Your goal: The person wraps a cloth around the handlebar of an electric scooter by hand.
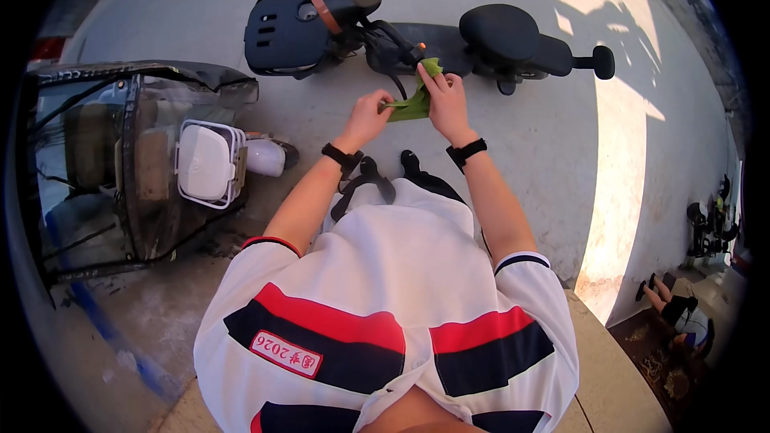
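Observation:
Stretched between my two hands is a green cloth (411, 107), in front of a dark electric scooter (425, 40). My left hand (369, 118) pinches the cloth's left edge between thumb and fingers. On the other side, my right hand (447, 104) grips its upper right part, close to the scooter's handlebar grip (411, 50). Whether the cloth touches the handlebar I cannot tell. A black band circles each wrist.
The scooter's front basket (285, 32) is at the upper left and its seat (499, 34) to the right. A covered vehicle with a white basket (210, 162) stands at left. A person (688, 321) sits at the far lower right, near another parked scooter (710, 224).

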`<state>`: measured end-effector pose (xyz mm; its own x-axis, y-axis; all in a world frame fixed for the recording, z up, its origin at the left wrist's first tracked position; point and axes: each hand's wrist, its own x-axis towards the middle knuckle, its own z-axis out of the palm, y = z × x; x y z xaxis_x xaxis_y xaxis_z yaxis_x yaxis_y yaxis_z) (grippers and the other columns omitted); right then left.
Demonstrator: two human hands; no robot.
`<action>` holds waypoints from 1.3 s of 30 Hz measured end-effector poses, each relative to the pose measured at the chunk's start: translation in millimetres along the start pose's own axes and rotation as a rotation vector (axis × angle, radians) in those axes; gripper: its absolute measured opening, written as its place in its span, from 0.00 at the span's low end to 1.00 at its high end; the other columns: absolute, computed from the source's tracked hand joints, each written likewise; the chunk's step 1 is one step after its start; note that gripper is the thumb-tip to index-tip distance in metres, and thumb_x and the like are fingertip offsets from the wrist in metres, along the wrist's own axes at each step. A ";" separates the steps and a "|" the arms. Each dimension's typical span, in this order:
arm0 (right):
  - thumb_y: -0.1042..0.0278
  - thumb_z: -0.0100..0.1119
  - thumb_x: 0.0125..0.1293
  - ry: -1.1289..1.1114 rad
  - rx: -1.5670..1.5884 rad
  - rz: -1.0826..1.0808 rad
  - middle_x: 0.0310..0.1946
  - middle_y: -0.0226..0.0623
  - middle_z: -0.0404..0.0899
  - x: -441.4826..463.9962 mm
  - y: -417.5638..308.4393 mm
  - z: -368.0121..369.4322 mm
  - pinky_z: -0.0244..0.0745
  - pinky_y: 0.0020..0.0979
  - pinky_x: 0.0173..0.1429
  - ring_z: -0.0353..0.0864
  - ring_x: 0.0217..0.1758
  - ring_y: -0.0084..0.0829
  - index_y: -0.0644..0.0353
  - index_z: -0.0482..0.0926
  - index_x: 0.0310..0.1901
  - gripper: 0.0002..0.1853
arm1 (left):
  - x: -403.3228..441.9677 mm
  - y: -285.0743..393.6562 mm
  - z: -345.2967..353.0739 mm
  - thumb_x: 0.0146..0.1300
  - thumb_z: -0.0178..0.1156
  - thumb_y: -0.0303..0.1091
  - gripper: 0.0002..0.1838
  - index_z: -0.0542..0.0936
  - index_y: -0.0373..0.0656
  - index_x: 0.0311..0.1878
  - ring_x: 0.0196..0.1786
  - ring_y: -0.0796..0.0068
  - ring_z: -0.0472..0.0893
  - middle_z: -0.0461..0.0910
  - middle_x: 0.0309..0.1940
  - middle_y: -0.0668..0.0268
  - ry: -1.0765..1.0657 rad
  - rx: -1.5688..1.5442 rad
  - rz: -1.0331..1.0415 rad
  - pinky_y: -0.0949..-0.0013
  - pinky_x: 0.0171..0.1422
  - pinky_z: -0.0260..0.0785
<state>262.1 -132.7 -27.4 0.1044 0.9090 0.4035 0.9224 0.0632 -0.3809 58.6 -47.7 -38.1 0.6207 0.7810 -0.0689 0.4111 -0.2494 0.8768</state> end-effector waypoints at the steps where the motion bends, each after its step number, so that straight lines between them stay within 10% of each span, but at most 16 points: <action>1: 0.87 0.61 0.51 -0.009 0.006 -0.004 0.56 0.34 0.77 -0.4 5.3 -0.3 0.74 0.39 0.59 0.71 0.52 0.46 0.49 0.70 0.74 0.45 | 0.9 0.9 0.4 0.62 0.68 0.25 0.10 0.80 0.38 0.46 0.36 0.55 0.86 0.85 0.35 0.54 0.021 -0.019 -0.006 0.59 0.43 0.78; 7: 0.83 0.65 0.53 -0.056 0.184 0.121 0.57 0.37 0.77 2.3 16.7 -7.4 0.74 0.39 0.61 0.72 0.54 0.46 0.51 0.69 0.74 0.43 | 7.1 17.2 -3.8 0.62 0.70 0.23 0.14 0.81 0.36 0.50 0.42 0.69 0.86 0.85 0.46 0.60 0.256 -0.004 0.088 0.68 0.48 0.80; 20: 0.77 0.64 0.66 0.318 0.530 0.398 0.43 0.43 0.78 17.1 8.2 -15.8 0.79 0.36 0.47 0.83 0.41 0.42 0.62 0.79 0.56 0.16 | 42.0 18.8 -60.8 0.70 0.61 0.24 0.32 0.66 0.37 0.76 0.59 0.63 0.80 0.68 0.69 0.51 0.616 0.018 0.227 0.65 0.60 0.77; 27: 0.84 0.53 0.66 0.316 0.524 0.389 0.51 0.47 0.79 18.8 -9.5 -14.7 0.79 0.36 0.52 0.84 0.47 0.46 0.63 0.76 0.59 0.20 | 84.2 18.9 -57.4 0.69 0.54 0.22 0.34 0.61 0.40 0.79 0.76 0.44 0.66 0.60 0.76 0.43 0.309 0.113 0.356 0.57 0.77 0.63; 39: 0.77 0.60 0.66 0.213 0.308 0.544 0.57 0.48 0.81 18.8 -28.1 3.1 0.78 0.41 0.61 0.82 0.58 0.51 0.57 0.75 0.65 0.24 | 132.6 10.9 -57.3 0.65 0.64 0.28 0.29 0.72 0.40 0.70 0.78 0.47 0.63 0.71 0.71 0.54 -0.153 0.249 0.584 0.54 0.80 0.59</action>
<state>237.0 -116.2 -11.7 0.6259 0.7453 0.2297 0.5722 -0.2387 -0.7846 107.0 86.0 -10.5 0.8691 0.3911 0.3028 0.1084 -0.7479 0.6549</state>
